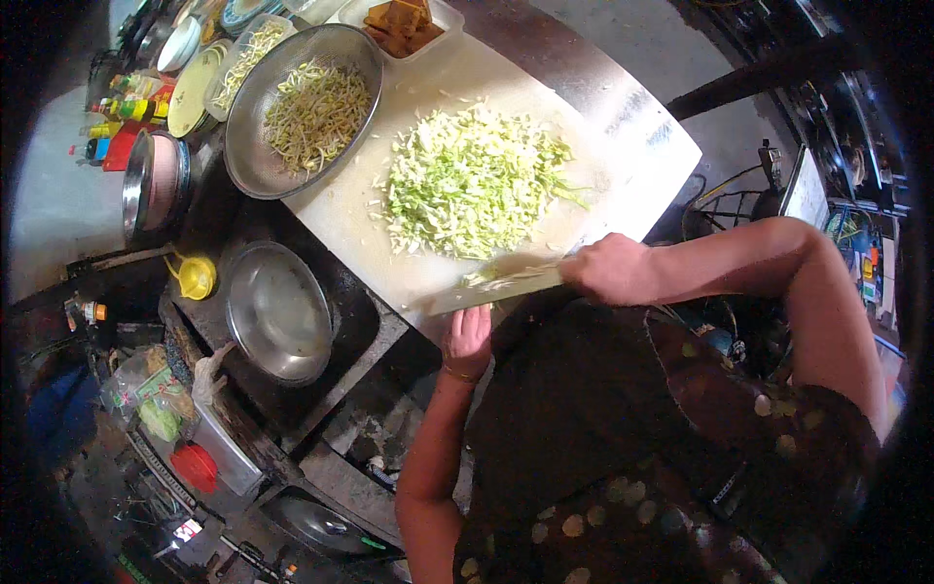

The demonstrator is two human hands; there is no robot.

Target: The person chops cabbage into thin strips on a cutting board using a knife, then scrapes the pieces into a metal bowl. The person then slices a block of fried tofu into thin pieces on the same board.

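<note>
My right hand (609, 270) is closed around the handle end of a broad-bladed knife (503, 288), which lies along the near edge of a pale cutting board (365, 241). Bits of chopped vegetable cling to the blade. My left hand (468, 336) is at the blade's near side, fingers extended and close together; whether they touch the blade cannot be told. Beyond the knife spreads a pile of shredded cabbage (474, 182). A metal strainer basket (248, 146) with bean sprouts (317, 117) rests on the board's left part.
A plastic container (456, 22) with brown blocks stands at the board's far edge. Left are a container of sprouts (252, 58), stacked plates (191, 98), bottles (139, 109) and nested bowls (157, 182). Nearer lie a metal bowl (281, 314), a yellow ladle (195, 277) and a red object (194, 467).
</note>
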